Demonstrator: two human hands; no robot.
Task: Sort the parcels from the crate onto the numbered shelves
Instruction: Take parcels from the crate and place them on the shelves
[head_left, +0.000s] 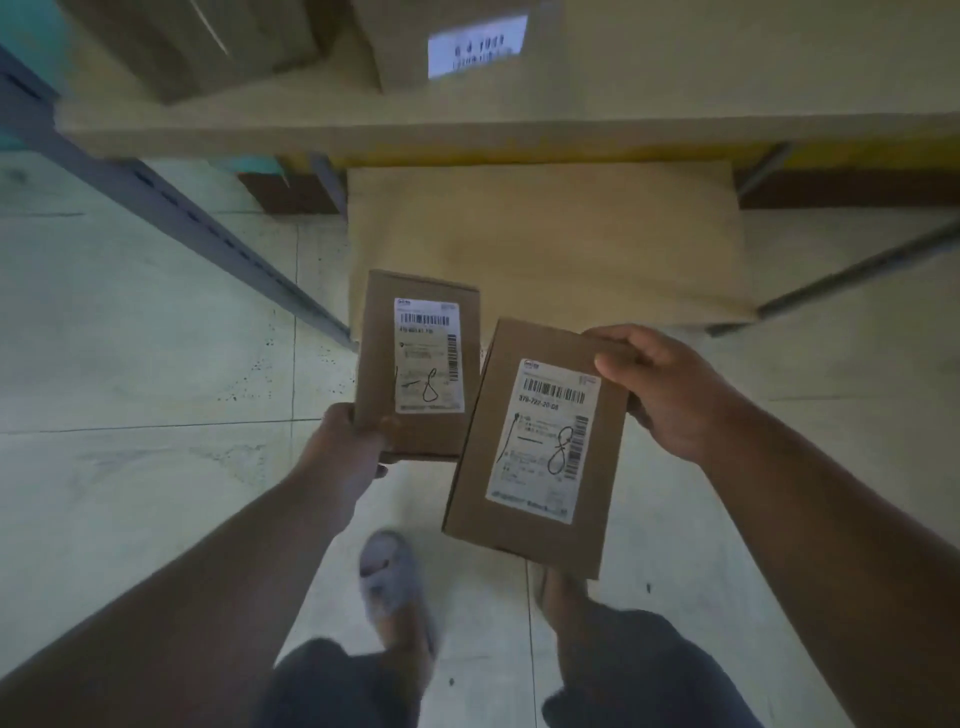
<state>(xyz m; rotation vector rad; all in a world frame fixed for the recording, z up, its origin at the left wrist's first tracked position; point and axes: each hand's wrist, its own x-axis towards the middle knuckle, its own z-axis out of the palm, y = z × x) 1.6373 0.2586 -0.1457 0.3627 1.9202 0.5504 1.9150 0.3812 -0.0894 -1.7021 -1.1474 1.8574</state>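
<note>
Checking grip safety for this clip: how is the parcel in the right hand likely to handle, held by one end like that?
The parcel looks like stiff cardboard: its edges stay straight though the right hand grips only its top corner. Probably light, since one hand holds it out. The matte surface seems unlikely to slip.

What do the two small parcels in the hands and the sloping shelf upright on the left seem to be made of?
The small brown rectangular parcel in the left hand and the one in the right hand look like matte kraft cardboard: dull brown faces, folded edges, white paper labels stuck on. The grey slotted shelf upright looks like painted metal, judging by its punched slots and even coat.
</note>
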